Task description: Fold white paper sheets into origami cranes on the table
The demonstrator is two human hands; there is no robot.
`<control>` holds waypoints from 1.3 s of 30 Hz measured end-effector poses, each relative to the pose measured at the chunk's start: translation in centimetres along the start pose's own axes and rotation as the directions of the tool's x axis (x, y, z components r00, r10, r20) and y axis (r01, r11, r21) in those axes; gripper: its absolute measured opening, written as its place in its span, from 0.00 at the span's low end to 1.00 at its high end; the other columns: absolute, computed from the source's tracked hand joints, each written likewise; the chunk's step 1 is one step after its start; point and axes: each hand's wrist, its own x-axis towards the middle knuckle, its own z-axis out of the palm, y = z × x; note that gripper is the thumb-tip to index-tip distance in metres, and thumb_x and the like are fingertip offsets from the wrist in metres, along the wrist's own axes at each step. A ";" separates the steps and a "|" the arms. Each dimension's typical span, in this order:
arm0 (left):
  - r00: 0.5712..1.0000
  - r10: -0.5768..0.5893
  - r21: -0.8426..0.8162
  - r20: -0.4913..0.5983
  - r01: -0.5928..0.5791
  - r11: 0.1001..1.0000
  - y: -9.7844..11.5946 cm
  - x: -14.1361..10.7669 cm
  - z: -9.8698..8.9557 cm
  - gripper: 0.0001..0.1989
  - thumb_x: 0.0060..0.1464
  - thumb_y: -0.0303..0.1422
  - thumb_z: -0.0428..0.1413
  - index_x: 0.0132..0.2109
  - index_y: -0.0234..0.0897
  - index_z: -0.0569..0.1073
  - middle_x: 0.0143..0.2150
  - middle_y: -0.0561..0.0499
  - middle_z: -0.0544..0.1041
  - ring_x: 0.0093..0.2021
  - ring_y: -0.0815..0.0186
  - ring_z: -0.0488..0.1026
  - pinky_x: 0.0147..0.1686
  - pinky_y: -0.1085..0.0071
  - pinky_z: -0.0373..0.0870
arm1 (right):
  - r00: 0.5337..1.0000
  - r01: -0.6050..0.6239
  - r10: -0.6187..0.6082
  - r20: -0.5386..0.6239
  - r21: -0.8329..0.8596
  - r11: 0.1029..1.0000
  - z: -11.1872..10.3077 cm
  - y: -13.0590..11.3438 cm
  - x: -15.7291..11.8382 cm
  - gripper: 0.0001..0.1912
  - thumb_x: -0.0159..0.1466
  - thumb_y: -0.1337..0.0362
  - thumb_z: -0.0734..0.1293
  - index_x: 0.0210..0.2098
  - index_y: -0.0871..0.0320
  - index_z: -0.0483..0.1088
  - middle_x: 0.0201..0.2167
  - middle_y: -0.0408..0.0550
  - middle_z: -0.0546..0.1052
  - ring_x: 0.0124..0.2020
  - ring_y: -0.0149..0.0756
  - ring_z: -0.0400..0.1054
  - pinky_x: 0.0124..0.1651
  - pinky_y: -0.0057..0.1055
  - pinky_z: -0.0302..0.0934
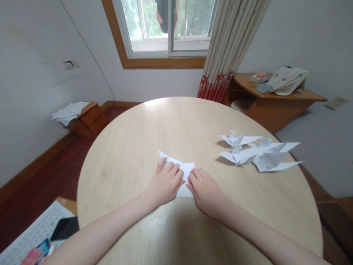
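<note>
A partly folded sheet of white paper [186, 168] lies on the round wooden table [176, 125], with a pointed corner rising at its far left. My left hand [168, 180] rests over its left part, fingers curled and pressed onto it. At the right edge, my right hand [204, 187] is closed, its thumb and fingertips pinching the paper. Both thumbs point toward each other across the sheet. Part of the paper is hidden beneath my hands.
Several folded white paper birds [256, 151] stand bunched on the table's right side. At lower left, a dark phone [65, 228] lies beside a printed sheet [35, 226]. A corner shelf [275, 96] holding a cloth bag [288, 79] is at the back right, near the curtain [226, 44].
</note>
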 end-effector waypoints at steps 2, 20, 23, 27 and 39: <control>1.000 -0.019 0.002 0.015 0.019 1.000 -0.1 0.0 0.0 0.08 0.61 0.35 0.51 0.36 0.36 0.69 0.37 0.47 0.73 0.42 0.57 0.69 0.55 0.52 0.48 | 1.000 -0.017 0.017 -0.012 -0.044 0.999 0.2 -0.3 0.0 0.09 0.67 0.69 0.57 0.32 0.60 0.66 0.33 0.54 0.70 0.34 0.42 0.61 0.35 0.35 0.52; 0.998 0.006 0.008 0.064 -0.006 1.000 -0.8 -0.3 0.2 0.04 0.63 0.32 0.50 0.39 0.36 0.66 0.39 0.48 0.71 0.44 0.57 0.68 0.60 0.49 0.44 | 0.997 0.053 -0.043 0.056 -0.187 0.981 -0.8 0.3 -0.6 0.06 0.65 0.64 0.65 0.33 0.59 0.64 0.32 0.51 0.71 0.33 0.42 0.62 0.36 0.36 0.47; 0.997 0.022 -0.004 0.067 -0.022 1.000 -1.1 -0.3 0.2 0.05 0.63 0.33 0.50 0.39 0.36 0.66 0.39 0.48 0.71 0.44 0.58 0.68 0.61 0.49 0.44 | 0.996 0.056 -0.043 0.074 -0.190 0.980 -0.9 0.5 -0.8 0.05 0.65 0.64 0.64 0.34 0.58 0.64 0.33 0.51 0.71 0.33 0.43 0.63 0.37 0.37 0.47; 0.997 0.024 -0.002 0.079 -0.024 1.000 -1.6 -0.3 0.1 0.09 0.63 0.37 0.50 0.40 0.36 0.67 0.40 0.47 0.72 0.44 0.57 0.68 0.60 0.48 0.45 | 0.990 0.084 -0.064 0.129 -0.159 0.984 -1.4 0.9 -0.9 0.04 0.65 0.64 0.65 0.35 0.58 0.65 0.35 0.51 0.72 0.35 0.44 0.63 0.39 0.38 0.48; 0.992 0.015 -0.021 0.128 -0.012 1.000 -2.1 -0.1 -0.2 0.11 0.62 0.40 0.51 0.41 0.36 0.69 0.41 0.47 0.72 0.46 0.57 0.68 0.61 0.48 0.44 | 0.971 0.145 -0.120 0.207 -0.108 0.984 -2.6 1.0 -1.2 0.06 0.64 0.61 0.68 0.35 0.56 0.67 0.36 0.51 0.73 0.37 0.45 0.66 0.39 0.38 0.51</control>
